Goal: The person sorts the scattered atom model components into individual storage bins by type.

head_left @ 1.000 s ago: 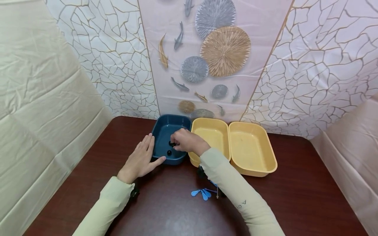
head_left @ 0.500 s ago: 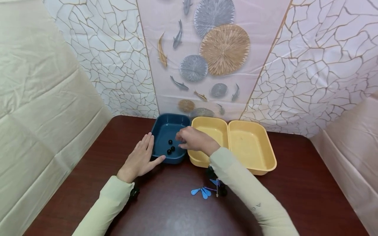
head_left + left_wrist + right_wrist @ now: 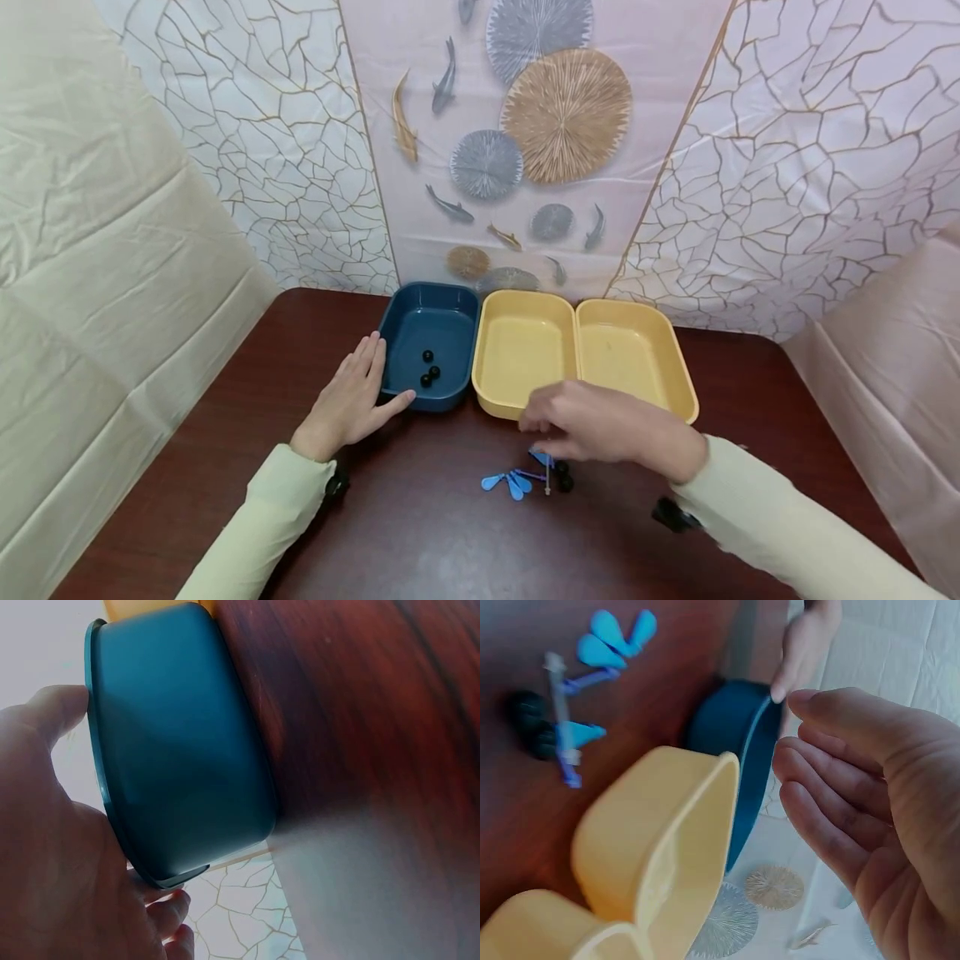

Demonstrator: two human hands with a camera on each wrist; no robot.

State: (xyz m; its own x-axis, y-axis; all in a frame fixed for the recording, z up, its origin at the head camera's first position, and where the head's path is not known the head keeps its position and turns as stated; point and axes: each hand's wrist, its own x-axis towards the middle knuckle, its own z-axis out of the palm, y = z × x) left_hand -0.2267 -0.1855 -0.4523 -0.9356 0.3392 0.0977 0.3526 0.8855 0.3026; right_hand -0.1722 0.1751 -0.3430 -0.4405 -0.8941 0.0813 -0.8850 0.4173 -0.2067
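My left hand lies with straight fingers along the left rim of the blue bin, its thumb on the front rim. Inside that bin sit three black balls. My right hand is in the air over the front of the yellow bins, fingers loosely bent; the right wrist view shows nothing between them. Below it on the table are blue teardrop-shaped pieces, thin purple rods, a grey rod and several black balls, partly hidden by one another.
A middle yellow bin stands against the blue one, and a right yellow bin adjoins it. The dark wooden table runs back to a patterned cloth. Plain cloth hangs at the left side.
My right hand has moved from inside the blue bin rightward and toward me, over the small parts. It let go of black balls, which now lie in the bin. My left hand has stayed.
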